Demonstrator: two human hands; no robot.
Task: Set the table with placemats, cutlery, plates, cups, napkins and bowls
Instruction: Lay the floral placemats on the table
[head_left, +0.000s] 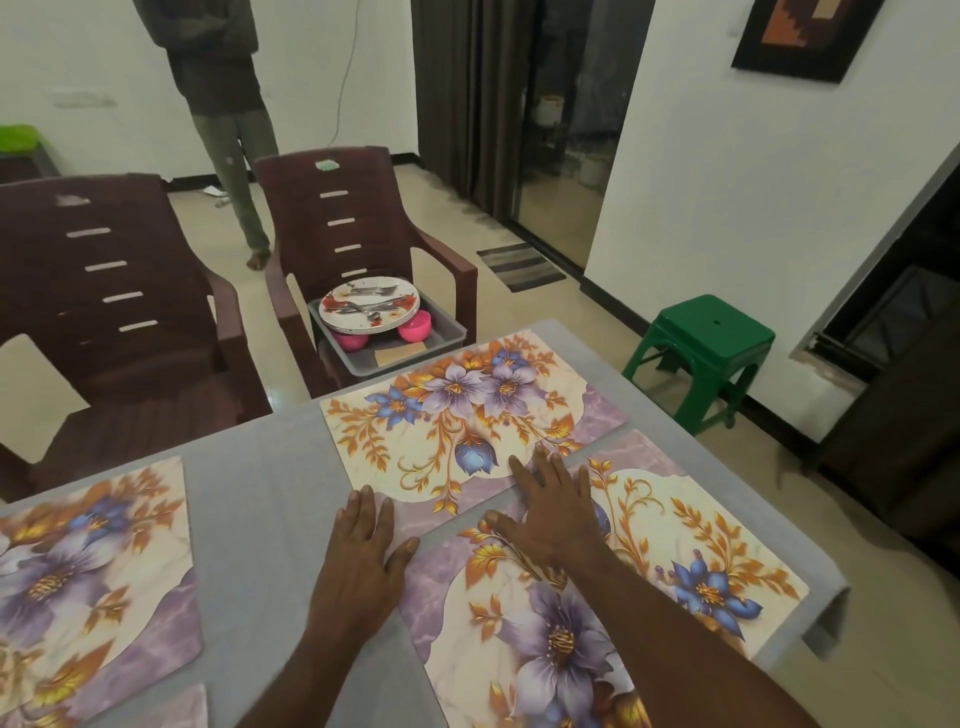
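Both hands are held flat with fingers apart: the left hand (363, 545) on the desk (260, 493), the right hand (545, 512) pressed across two adjoining placemats (467, 415), probably so that their edges are aligned. Plates (370, 306) remain in the tray (447, 332) on a chair.

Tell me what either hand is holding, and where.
Nothing is held. The left hand and right hand lie flat, fingers straight, on the placemats.
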